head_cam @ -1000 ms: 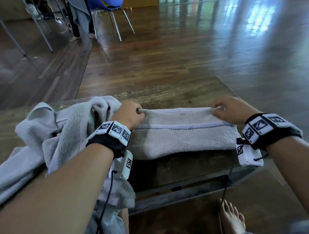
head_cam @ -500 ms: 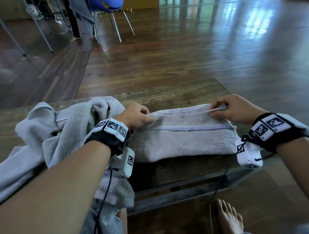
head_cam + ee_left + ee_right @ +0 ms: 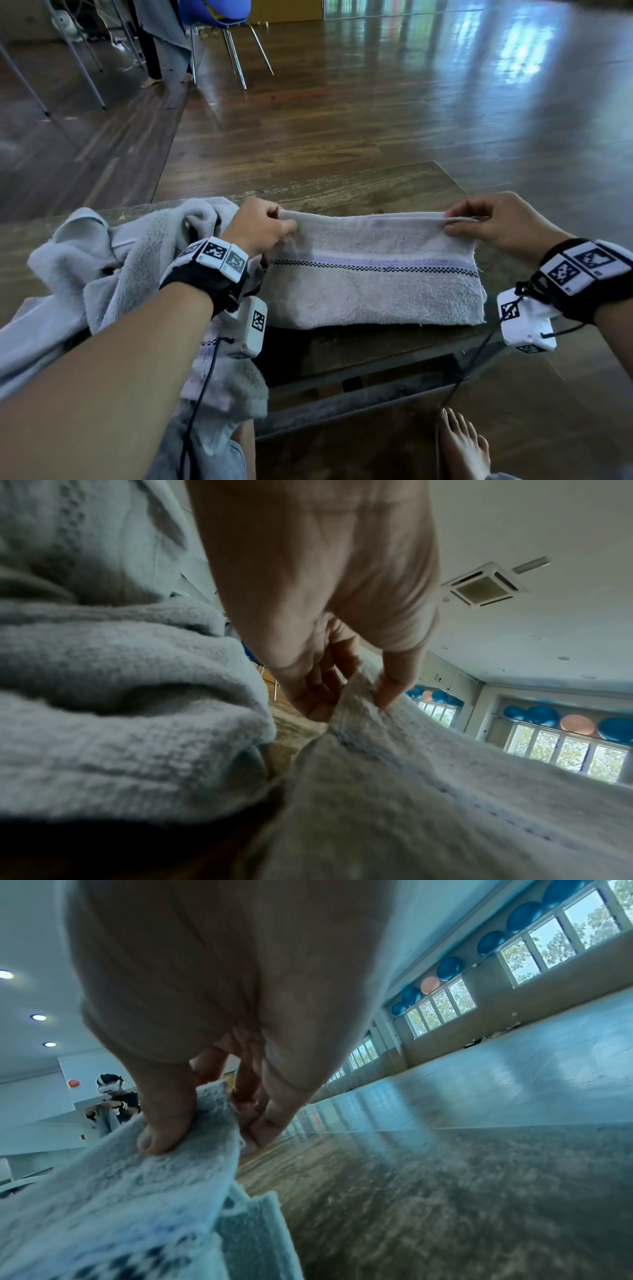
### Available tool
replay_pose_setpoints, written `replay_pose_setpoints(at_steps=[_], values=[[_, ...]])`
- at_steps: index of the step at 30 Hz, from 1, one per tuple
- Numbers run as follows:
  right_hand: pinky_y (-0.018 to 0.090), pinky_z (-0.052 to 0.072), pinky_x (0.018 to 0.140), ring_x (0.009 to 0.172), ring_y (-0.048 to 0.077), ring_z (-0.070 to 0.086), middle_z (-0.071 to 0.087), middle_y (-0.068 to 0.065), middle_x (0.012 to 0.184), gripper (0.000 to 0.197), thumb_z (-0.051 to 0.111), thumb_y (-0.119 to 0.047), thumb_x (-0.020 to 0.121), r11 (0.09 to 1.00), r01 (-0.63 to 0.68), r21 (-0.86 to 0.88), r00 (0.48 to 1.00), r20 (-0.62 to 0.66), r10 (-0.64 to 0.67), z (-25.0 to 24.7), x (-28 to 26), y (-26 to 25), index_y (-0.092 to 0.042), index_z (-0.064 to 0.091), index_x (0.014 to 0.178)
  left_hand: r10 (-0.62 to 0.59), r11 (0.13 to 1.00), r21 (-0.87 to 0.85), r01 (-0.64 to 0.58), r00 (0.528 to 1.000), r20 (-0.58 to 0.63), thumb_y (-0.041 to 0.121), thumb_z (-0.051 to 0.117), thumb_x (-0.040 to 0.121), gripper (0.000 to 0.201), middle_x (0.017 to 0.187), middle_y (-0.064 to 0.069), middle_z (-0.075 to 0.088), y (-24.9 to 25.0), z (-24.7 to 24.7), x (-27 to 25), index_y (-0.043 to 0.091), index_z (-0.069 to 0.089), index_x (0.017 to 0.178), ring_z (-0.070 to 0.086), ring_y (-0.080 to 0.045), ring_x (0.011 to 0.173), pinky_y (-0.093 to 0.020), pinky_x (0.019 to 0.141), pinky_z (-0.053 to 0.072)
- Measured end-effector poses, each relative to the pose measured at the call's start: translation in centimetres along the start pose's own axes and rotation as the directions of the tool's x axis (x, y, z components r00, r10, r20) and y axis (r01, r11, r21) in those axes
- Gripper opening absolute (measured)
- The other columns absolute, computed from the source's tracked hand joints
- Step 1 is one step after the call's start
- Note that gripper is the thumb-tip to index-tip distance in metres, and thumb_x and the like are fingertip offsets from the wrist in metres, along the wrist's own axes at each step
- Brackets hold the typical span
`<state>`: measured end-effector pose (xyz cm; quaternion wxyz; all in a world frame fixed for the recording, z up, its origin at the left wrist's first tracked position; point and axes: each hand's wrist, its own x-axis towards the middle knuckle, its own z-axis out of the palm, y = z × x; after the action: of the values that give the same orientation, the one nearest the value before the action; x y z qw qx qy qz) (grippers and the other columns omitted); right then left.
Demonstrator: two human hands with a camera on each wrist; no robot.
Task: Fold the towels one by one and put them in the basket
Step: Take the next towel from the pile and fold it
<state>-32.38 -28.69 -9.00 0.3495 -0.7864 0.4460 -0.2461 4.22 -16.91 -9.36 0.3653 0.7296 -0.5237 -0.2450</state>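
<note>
Left hand (image 3: pixel 258 224) and right hand (image 3: pixel 496 219) each pinch a far corner of the folded striped towel (image 3: pixel 373 284) lying between them on the desk (image 3: pixel 359 192).

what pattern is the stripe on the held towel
A lilac band edged with a dark checkered line on the towel; head view shows it best.

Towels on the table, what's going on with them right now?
A person is folding one striped towel on a low wooden table. The left hand and the right hand each pinch a far corner of it, holding that edge lifted. The near part lies flat on the table. A rumpled pile of unfolded towels sits to the left. No basket is in view.
</note>
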Motion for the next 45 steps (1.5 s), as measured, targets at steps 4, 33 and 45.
replay_pose_setpoints(at_steps=[4,33,45], values=[[0.026,0.051,0.076,0.074,-0.002,0.068,0.077,-0.012,0.086,0.017,0.085,-0.025,0.076,1.000,-0.004,0.024,0.997,-0.073,0.006,0.0,0.0,0.5,-0.038,0.077,0.082,-0.020,1.000,-0.008,0.019,1.000,-0.010,0.014,0.075,0.080,0.021,0.063,-0.016,0.068,-0.6,-0.3,-0.1,-0.005,0.069,0.071,0.058,-0.018,0.055,-0.020,0.043,0.044],[0.034,0.043,0.065,0.065,0.017,0.050,0.057,0.003,0.070,0.032,0.082,-0.031,0.080,0.984,-0.034,-0.174,0.995,-0.101,0.017,1.8,0.0,-0.3,-0.012,0.058,0.069,-0.047,0.995,0.076,0.058,0.989,-0.137,0.018,0.070,0.081,0.025,0.064,-0.010,0.064,0.6,0.4,-0.3,-0.004,0.068,0.070,0.056,-0.018,0.060,-0.030,0.062,0.048],[0.026,0.047,0.066,0.068,0.011,0.056,0.062,0.000,0.074,0.027,0.089,-0.034,0.069,1.000,0.016,-0.006,0.994,-0.107,-0.017,1.3,-0.1,0.5,-0.024,0.066,0.075,0.004,0.993,0.118,0.010,0.993,-0.115,0.017,0.071,0.083,0.016,0.066,0.000,0.067,-0.3,-0.2,-0.1,0.009,0.071,0.070,0.061,-0.016,0.063,-0.027,0.063,0.050]])
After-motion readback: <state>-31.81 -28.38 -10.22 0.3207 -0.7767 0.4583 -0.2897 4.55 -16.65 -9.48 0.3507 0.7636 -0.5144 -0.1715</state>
